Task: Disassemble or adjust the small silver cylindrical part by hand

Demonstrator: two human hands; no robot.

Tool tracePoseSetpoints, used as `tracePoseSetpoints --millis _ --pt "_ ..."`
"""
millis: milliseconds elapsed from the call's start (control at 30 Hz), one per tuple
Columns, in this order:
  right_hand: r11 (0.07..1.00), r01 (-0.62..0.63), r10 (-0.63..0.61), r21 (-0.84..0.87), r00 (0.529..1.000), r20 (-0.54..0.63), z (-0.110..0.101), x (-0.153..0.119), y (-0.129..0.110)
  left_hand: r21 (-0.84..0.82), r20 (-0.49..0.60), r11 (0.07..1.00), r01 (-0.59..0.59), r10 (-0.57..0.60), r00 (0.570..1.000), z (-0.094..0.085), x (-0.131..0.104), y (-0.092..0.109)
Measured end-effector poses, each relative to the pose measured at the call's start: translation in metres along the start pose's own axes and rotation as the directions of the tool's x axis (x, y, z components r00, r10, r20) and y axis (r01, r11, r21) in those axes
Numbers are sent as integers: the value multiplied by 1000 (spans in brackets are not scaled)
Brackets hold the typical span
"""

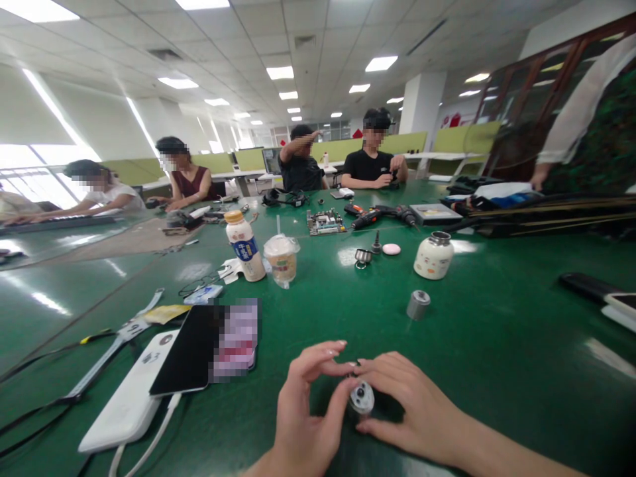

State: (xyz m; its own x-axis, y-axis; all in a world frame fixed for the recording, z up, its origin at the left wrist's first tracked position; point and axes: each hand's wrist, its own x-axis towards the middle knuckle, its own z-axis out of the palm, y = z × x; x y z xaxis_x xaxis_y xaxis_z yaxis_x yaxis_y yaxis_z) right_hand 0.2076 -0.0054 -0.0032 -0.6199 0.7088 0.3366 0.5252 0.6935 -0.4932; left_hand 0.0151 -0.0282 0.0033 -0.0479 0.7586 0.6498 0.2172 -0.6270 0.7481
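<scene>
A small metal cylinder [362, 399] stands on the green table close in front of me, its pale round end facing up with a dark round spot in the middle. My right hand [405, 401] curls round it, thumb low on the near side and fingers at the far side. From the left, my left hand [308, 391] brings thumb and index finger together at the cylinder's upper edge. Something small and dark shows between those fingertips, too small to name. Farther off sits another silver metal cylinder [418, 305], apart from both hands.
On the left lie a white power bank [132, 391], a black tablet-like device [186, 351] and a cable [154, 440]. Beyond are a bottle [246, 248], a lidded cup [281, 258], a cream jar [433, 257], a circuit board [325, 222] and power drills [370, 217]. Several people surround the table.
</scene>
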Motion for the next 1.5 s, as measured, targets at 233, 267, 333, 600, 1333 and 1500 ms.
tracePoseSetpoints --millis 233,267,333,600,1333,1500 --pt "1000 18 -18 10 1000 -21 1 1 -1 8 77 999 -39 38 996 1 -8 3" --pt "1000 21 -21 11 999 -26 1 1 -1 9 77 999 -38 37 996 0 -8 2" --pt "1000 29 -29 12 999 -34 1 1 0 18 84 999 -30 29 996 -1 -7 2" --pt "999 39 -39 10 999 -38 2 0 0 32 132 998 47 -51 990 0 -3 9" --pt "1000 20 -20 22 1000 -18 1 0 -1 -46 142 968 246 -237 961 2 2 11" --pt "1000 9 -9 13 1000 -15 1 1 -2 -16 87 973 230 -228 970 2 3 8"
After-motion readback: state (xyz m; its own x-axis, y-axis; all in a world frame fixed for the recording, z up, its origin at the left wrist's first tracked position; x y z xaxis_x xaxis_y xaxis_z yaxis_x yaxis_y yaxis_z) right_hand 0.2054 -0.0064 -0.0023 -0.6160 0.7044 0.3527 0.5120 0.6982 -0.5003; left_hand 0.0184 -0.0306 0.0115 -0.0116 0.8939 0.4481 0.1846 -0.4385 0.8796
